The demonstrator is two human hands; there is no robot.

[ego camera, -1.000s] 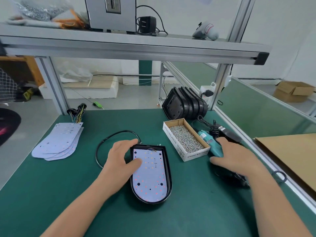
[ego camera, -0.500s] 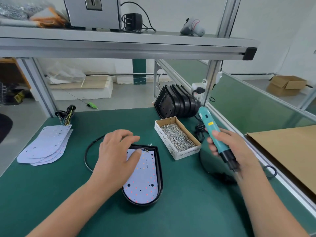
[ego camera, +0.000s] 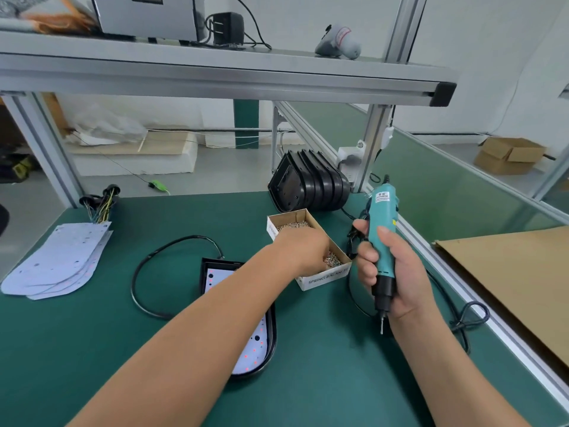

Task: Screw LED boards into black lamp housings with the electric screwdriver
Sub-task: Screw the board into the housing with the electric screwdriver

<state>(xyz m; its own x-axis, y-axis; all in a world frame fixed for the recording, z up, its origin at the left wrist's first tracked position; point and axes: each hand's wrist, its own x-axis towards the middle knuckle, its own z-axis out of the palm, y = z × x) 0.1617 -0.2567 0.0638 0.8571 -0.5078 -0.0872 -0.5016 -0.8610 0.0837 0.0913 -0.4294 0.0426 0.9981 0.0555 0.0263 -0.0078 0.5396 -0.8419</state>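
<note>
A black lamp housing [ego camera: 205,274] lies on the green mat with a white LED board [ego camera: 254,346] in it, half hidden under my left forearm. My left hand [ego camera: 300,248] reaches into the cardboard screw box [ego camera: 326,277], fingers down among the small screws [ego camera: 332,259]; whether it grips any is hidden. My right hand [ego camera: 391,272] holds the teal electric screwdriver [ego camera: 381,217] upright, bit pointing down, just right of the box.
A stack of black housings [ego camera: 311,183] stands behind the box. Spare LED boards [ego camera: 58,260] with wire bundles lie far left. A black cable [ego camera: 144,272] loops left of the housing. A cardboard sheet [ego camera: 511,282] lies beyond the right rail. A shelf [ego camera: 215,72] hangs overhead.
My left hand left the LED board and moved right into the screw box. My right hand lifted the screwdriver off the mat and turned it upright, bit down.
</note>
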